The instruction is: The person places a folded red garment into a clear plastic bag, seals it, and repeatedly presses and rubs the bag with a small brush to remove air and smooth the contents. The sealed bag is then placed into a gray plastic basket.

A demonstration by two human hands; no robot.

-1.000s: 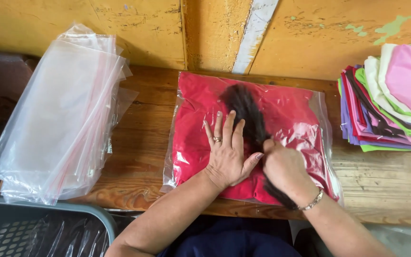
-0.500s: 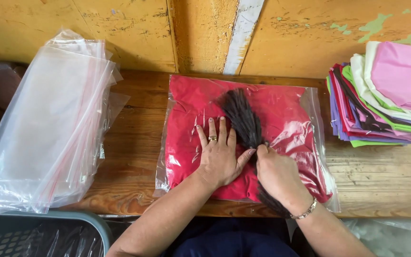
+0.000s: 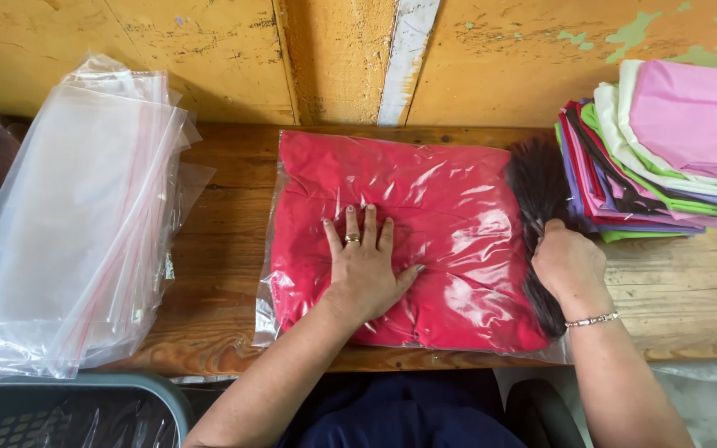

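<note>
A red folded garment sealed in a clear plastic bag (image 3: 408, 241) lies flat at the middle of the wooden tabletop (image 3: 226, 224). The left hand (image 3: 364, 270) rests palm down on the bag's lower middle, fingers spread wide, holding nothing; a ring shows on one finger. The right hand (image 3: 568, 267) is at the bag's right edge, fingers closed round a dark bristle brush (image 3: 537, 199) whose tuft lies across that edge, beside a stack of folded coloured cloths (image 3: 674, 149). A bracelet (image 3: 591, 320) sits on the right wrist. A pile of empty clear bags (image 3: 68, 224) lies well apart at the left. A grey basket (image 3: 68, 411) stands below it.
</note>
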